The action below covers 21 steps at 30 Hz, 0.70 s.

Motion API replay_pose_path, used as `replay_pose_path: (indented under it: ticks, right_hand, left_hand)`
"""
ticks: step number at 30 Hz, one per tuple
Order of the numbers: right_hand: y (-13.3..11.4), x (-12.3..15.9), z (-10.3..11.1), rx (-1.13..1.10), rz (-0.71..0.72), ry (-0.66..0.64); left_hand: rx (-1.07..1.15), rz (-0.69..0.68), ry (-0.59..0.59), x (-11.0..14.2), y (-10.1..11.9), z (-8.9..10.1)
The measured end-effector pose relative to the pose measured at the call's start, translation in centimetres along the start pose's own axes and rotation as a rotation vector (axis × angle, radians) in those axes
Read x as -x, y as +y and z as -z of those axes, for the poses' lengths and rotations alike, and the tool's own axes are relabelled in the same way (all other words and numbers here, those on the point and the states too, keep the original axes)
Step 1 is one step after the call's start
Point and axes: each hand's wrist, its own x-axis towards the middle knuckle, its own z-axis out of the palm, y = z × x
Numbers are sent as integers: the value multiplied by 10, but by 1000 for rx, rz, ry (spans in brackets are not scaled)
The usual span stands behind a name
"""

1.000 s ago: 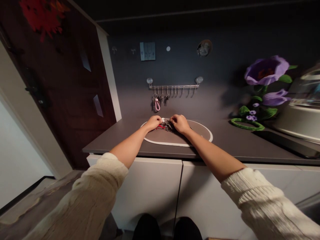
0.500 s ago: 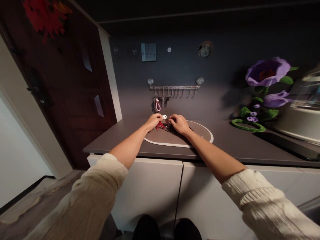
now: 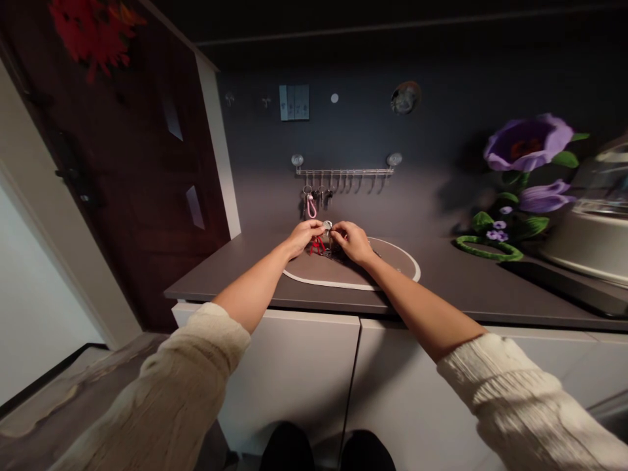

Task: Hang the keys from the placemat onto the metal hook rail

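Fingers of L. hand [image 3: 301, 239] pinch a whitish round tag [image 3: 327, 225], thumb & forefinger nearly closed; R. hand [image 3: 356, 243], fingers curled, is just beside tag's other side, exact gap & grip can't be told. Red cord [image 3: 318, 246] shows just below L. fingertips, w/ small metal pcs. [image 3: 326, 252] btwn. the hands, details too small to ID. Oval mat [image 3: 343, 285] w/ white rim spreads under both sets of fingers on dk. counter [image 3: 471, 288]. Above fingertips, wall rack [image 3: 343, 172] holds keys & pink loop [image 3: 311, 207]; purple flowers [image 3: 530, 142] stand well to fingers' R.
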Motion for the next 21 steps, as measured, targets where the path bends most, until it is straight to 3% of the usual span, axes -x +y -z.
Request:
replay_pose_path:
  ticks: [9, 21]
  right_hand:
    - [3, -3, 2, -88, -27, 113]
    - [4, -13, 9, -190, -77, 123]
  left_hand:
    - [-43, -83, 39, -2, -1, 2]
    - [-91, -88, 120, -2, 0, -1]
